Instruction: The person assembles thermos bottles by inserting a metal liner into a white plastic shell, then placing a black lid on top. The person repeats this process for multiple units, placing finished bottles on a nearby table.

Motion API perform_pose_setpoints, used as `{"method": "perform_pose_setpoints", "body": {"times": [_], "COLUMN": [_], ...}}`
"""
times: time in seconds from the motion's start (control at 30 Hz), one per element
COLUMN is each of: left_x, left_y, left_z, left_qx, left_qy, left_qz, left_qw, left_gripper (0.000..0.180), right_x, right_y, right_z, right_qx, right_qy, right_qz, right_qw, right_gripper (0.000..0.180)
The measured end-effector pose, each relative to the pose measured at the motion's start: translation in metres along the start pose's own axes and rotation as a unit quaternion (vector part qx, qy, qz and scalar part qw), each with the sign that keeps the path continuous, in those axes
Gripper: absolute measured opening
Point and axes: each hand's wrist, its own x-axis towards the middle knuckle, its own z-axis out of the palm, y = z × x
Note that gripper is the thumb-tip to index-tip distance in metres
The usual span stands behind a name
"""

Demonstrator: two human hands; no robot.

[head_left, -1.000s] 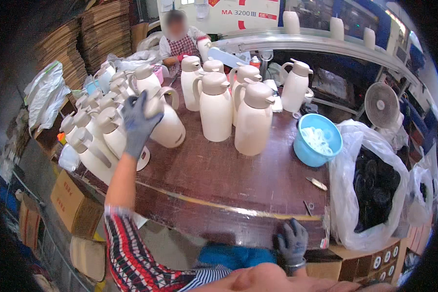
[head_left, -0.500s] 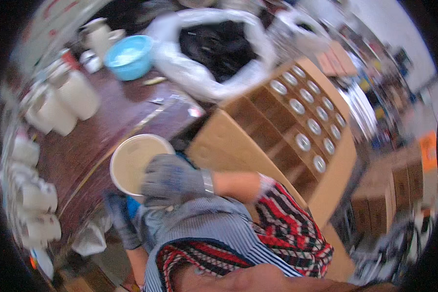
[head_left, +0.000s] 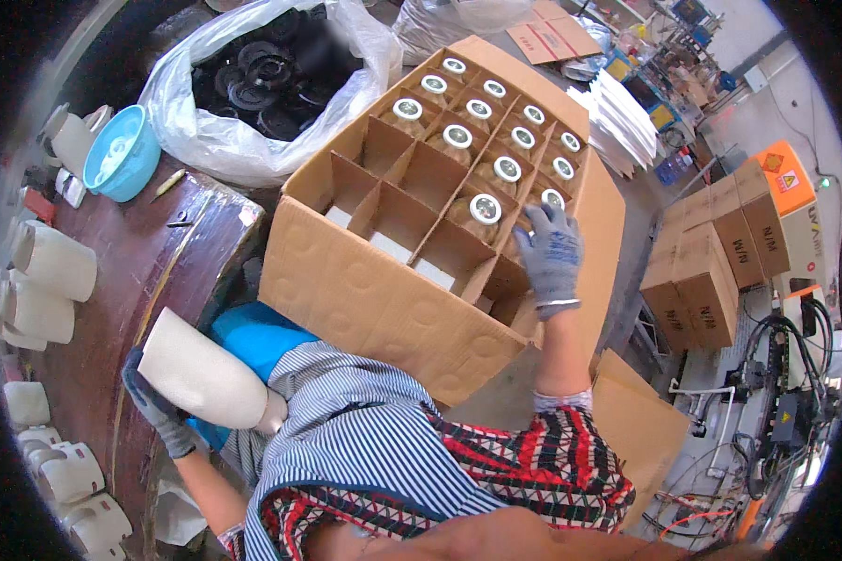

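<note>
My left hand [head_left: 159, 402], in a grey-blue glove, is closed round the wide end of a cream-white jug body [head_left: 206, 374]. That body lies tilted over my lap, its narrow end pointing at my striped apron. My gloved right hand [head_left: 552, 257] reaches into a divided cardboard carton [head_left: 384, 299], its fingers curled over a glass flask at the near right; the glove hides most of it. Several glass flasks [head_left: 485, 208] with round, white-rimmed ends stand upright in the other compartments. Some near-left compartments hold no flask.
Several cream jugs [head_left: 56, 262] stand along the left of the dark table [head_left: 206, 224]. A light-blue basin [head_left: 122, 154] is at the back left, beside a clear plastic bag [head_left: 173, 84] of black round parts. Closed cartons [head_left: 692, 290] and cables are at the right.
My right hand has left the jug body and moved right into the carton. The jug body has tipped over, now held by my left hand. The view has turned towards the carton.
</note>
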Motion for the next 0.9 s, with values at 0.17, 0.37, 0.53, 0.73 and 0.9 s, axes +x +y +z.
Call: {"method": "perform_pose_setpoints", "body": {"times": [0.17,0.37,0.53,0.73,0.9], "left_x": [0.011,0.03,0.03,0.044,0.079], "left_y": [0.053,0.115,0.186,0.211,0.24], "left_z": [0.029,0.053,0.101,0.214,0.122], "left_qx": [-0.108,0.175,0.016,-0.67,-0.757], "left_qy": [-0.023,0.065,-0.005,-0.271,-0.007], "left_qz": [-0.048,0.171,0.239,-0.274,-0.093], "left_qw": [0.993,0.967,0.971,0.634,0.647], "left_gripper": [0.062,0.06,0.061,0.072,0.085], "right_x": [-0.016,0.043,0.125,0.099,0.04], "right_y": [0.101,0.125,-0.005,-0.187,-0.301], "right_z": [0.086,0.029,-0.19,-0.268,-0.141], "right_qx": [0.016,0.012,-0.102,0.023,0.408], "right_qy": [-0.113,-0.294,-0.221,0.041,0.058], "right_qz": [-0.041,-0.048,-0.301,-0.523,-0.527], "right_qw": [0.993,0.954,0.922,0.851,0.743], "right_gripper": [0.06,0.069,0.064,0.06,0.062]}}
